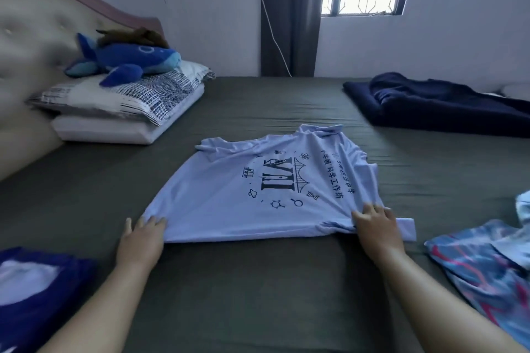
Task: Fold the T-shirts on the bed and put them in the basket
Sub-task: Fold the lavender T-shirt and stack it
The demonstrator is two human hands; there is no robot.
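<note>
Hands work the near edge of a light blue printed T-shirt [258,195] spread flat mid-bed [258,295]: left hand [142,238] pinches its near-left corner, right hand [377,226] grips bunched cloth near the right corner. Patterned blue-pink shirt [481,261] lies right, dark blue shirt [31,295] near left, navy garment [430,100] far right

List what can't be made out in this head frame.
- Basket: not in head view at all.
- Dark blue garment: cut off by the left and bottom edges; type unclear.
- Patterned blue-pink garment: cut off by the right edge.
- Left hand: fingertips hidden under the light blue T-shirt hem.
- Headboard: blurred.
- Navy heap: too bunched to tell.
</note>
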